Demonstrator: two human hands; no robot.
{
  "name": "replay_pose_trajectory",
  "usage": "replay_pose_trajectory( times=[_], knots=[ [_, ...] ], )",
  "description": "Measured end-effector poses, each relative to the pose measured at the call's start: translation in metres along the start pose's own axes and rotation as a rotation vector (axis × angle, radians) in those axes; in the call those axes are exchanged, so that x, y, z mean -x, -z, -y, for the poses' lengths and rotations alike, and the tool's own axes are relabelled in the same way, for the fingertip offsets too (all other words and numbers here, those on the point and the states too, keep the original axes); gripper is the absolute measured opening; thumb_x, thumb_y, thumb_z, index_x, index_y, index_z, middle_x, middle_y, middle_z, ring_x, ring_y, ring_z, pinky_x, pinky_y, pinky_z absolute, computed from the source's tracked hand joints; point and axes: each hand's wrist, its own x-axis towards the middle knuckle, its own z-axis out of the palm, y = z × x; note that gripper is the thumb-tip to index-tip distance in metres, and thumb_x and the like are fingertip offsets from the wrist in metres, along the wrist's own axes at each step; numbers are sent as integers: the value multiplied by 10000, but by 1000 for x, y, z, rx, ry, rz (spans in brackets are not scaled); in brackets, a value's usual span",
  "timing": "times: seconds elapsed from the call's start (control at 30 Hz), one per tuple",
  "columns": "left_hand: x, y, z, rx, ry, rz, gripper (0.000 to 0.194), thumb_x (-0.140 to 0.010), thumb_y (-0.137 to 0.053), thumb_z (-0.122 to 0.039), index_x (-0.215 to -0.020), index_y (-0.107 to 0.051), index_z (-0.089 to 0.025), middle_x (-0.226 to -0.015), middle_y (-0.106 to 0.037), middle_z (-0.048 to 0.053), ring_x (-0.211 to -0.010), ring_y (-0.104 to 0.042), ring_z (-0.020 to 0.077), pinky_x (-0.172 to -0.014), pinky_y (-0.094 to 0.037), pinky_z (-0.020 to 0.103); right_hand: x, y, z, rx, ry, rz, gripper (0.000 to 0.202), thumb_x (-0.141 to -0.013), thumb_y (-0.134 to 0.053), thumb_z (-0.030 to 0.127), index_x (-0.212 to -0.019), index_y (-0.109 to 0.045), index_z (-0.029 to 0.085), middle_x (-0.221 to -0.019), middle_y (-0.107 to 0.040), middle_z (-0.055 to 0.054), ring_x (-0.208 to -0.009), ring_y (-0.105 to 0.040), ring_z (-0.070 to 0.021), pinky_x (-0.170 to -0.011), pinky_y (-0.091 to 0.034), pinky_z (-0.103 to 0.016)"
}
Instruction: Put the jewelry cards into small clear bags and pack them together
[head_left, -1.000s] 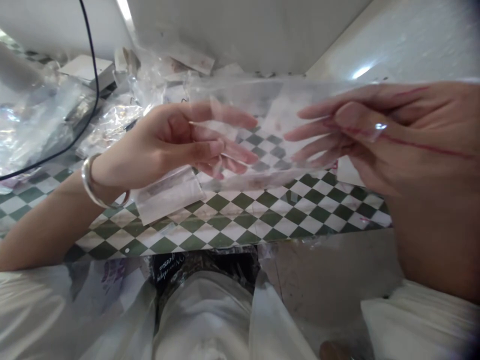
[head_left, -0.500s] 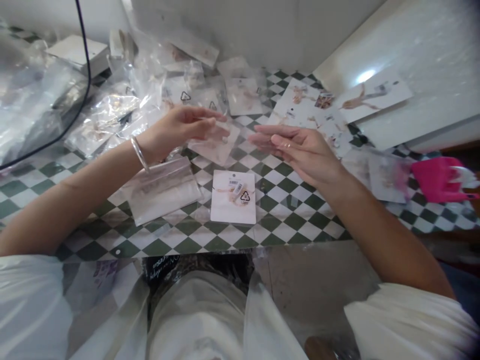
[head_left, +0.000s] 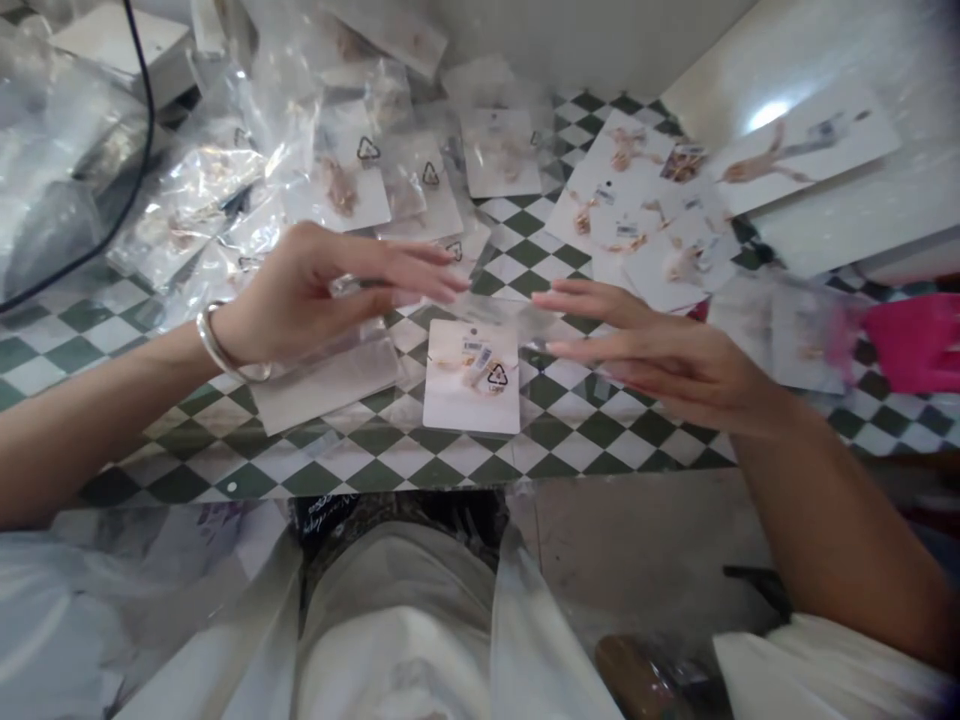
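Note:
A white jewellery card (head_left: 471,405) in a clear plastic bag lies near the table's front edge. It carries a gold-coloured piece of jewellery, a barcode label and a recycling mark. Up and left of it hovers my left hand (head_left: 337,290), fingers stretched out and nothing visible in them. My right hand (head_left: 667,360) is over the cloth to the card's right, its fingers spread and pointing left. The clear upper part of the bag shows faintly between both sets of fingertips; whether they touch it I cannot tell. Under my left hand lies a stack of clear bags (head_left: 330,395).
Bagged jewellery cards (head_left: 341,190) are heaped at the back left, with a black cable (head_left: 142,130) in front. Loose cards (head_left: 626,215) overlap at the back right, beside a white panel (head_left: 885,60). A pink object (head_left: 915,345) stands far right on the checked tablecloth (head_left: 585,445).
My right hand has come nearer and rightward, its fingers now spread apart. My left hand has shifted left and a little lower. The bagged card stays on the cloth; the view has shifted slightly.

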Motion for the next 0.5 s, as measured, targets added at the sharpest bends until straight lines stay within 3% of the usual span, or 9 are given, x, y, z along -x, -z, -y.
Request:
replay_pose_trajectory(
  times=[0.07, 0.17, 0.37, 0.5],
  knots=[
    [10, -2, 0, -65, -78, 90, 261, -949, -573, -94, -1159, -684, -205, -1186, -718, 8, -1279, -592, 191, -1122, -518, 449, 6, -4, -3, 98, 24, 42, 438, -1003, -461, 211, -1381, -553, 412, -1544, -391, 66, -1510, -260, -150, -1269, -232, -336],
    [20, -6, -1, -229, -167, 175, 283, -973, -541, -123, -1211, -660, -220, -1211, -705, 6, -1313, -560, 184, -1107, -521, 426, 12, -12, -8, 133, 39, 14, 442, -982, -478, 164, -1348, -590, 385, -1521, -428, 48, -1493, -300, -163, -1250, -275, -355],
    [31, -13, -7, -397, -177, 287, 376, -992, -490, -143, -1314, -608, -296, -1341, -614, -37, -1384, -482, 175, -1195, -408, 393, 18, -24, -9, 58, -5, -85, 459, -949, -498, 129, -1262, -648, 429, -1412, -547, 36, -1384, -458, -158, -1145, -406, -325],
    [39, -16, -3, -420, -176, 358, 468, -994, -483, -149, -1410, -513, -361, -1413, -547, -65, -1411, -433, 146, -1247, -323, 347, 26, -29, -8, 28, -49, -105, 366, -949, -520, 209, -1193, -683, 427, -1355, -585, 31, -1312, -514, -173, -1092, -435, -349]
  ],
)
